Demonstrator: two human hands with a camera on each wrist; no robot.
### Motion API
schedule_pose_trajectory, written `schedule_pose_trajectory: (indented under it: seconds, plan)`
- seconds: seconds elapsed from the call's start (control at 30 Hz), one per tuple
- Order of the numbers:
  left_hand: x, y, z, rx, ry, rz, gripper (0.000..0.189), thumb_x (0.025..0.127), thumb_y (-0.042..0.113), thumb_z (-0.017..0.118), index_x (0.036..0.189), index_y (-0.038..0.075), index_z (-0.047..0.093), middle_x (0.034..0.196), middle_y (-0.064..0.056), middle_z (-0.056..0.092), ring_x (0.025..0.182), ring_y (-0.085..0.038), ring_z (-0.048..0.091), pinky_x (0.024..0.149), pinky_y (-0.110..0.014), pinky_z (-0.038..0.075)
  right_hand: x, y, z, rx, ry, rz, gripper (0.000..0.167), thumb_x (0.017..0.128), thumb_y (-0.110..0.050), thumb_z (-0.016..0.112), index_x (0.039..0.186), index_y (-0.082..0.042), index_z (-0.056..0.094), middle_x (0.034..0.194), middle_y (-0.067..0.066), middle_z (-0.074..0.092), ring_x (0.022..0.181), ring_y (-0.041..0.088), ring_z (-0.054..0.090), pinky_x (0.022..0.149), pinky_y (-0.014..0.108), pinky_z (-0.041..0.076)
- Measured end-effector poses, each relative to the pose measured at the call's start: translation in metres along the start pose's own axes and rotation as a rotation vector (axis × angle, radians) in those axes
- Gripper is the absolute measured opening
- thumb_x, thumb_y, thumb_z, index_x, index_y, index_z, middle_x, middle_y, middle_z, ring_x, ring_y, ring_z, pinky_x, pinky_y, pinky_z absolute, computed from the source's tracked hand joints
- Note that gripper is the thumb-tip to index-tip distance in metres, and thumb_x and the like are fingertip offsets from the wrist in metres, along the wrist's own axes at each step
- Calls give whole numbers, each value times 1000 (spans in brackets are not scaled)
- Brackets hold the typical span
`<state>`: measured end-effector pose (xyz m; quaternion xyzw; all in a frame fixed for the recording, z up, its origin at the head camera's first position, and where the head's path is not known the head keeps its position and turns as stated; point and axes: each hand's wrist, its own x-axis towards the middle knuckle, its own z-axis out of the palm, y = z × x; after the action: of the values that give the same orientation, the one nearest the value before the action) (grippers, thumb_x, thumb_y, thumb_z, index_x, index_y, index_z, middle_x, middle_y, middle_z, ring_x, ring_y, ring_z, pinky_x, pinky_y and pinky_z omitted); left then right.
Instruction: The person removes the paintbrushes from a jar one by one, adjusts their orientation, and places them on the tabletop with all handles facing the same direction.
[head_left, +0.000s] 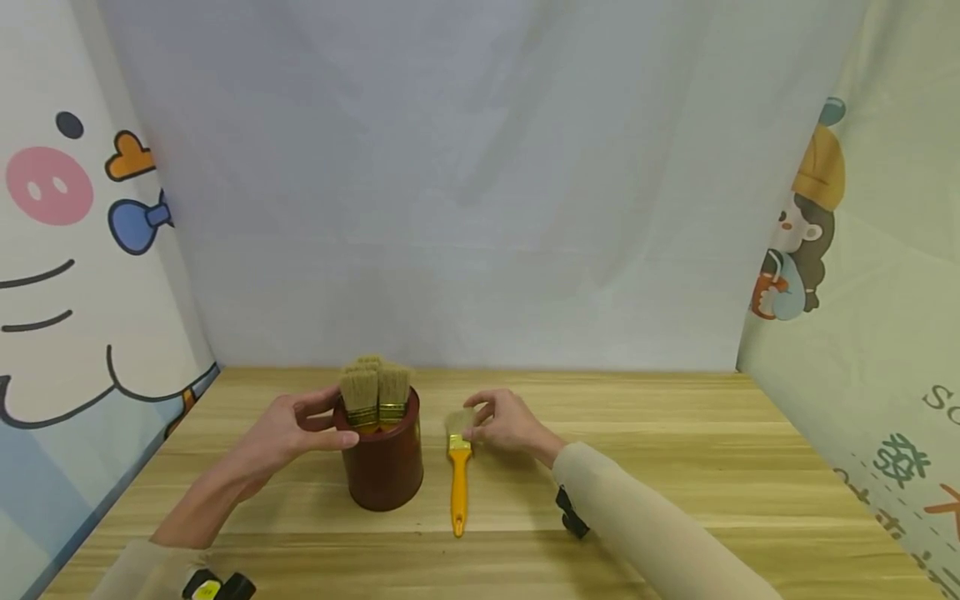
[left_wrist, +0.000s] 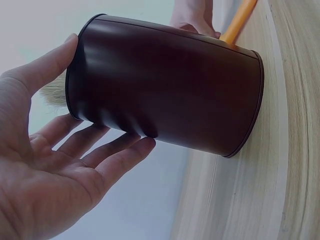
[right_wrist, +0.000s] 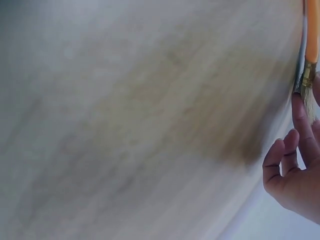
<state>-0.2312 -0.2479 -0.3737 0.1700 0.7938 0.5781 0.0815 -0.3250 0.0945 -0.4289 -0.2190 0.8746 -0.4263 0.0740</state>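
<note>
A dark red-brown cylindrical pot (head_left: 384, 473) stands upright on the table, with several paintbrushes (head_left: 393, 388) in it, bristles up. My left hand (head_left: 281, 433) holds it near the rim from the left; in the left wrist view the thumb lies at the rim and the fingers reach along the side of the pot (left_wrist: 165, 85). Right of the pot lies a single paintbrush (head_left: 459, 483) with an orange handle toward me. My right hand (head_left: 510, 421) pinches its bristle end; the right wrist view shows fingers at the metal band, with the thumb partly out of frame.
The wood-grain table (head_left: 645, 475) extends to both sides. A plain pale cloth (head_left: 465, 208) hangs behind it, and printed cloths with cartoon figures flank it at left and right.
</note>
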Motion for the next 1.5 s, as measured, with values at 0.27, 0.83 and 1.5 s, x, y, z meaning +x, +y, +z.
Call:
schedule_pose_trajectory:
  seconds: [0.27,0.83,1.5]
  plan:
    - [-1,0,0,-15,-4,1,87,97,21,79,166,3,29,166,-25,32,146,-48,40,112,-59,42,2,1,-1,-20,-10,-10,46,90,-8,85,132,3,69,97,9,76,88,19,70,83,38,59]
    - [-1,-1,-1,-13,6,-7,88,96,21,80,165,1,29,166,-25,31,145,-49,39,114,-63,38,5,5,1,-70,-16,-57,45,88,-9,87,129,4,72,96,7,76,89,18,68,84,35,57]
    - [1,-2,0,-18,10,4,88,95,20,80,165,0,30,165,-26,32,145,-50,40,113,-61,41,7,9,-5,-75,-30,-56,46,89,-11,87,130,2,72,100,7,75,94,19,67,85,37,57]
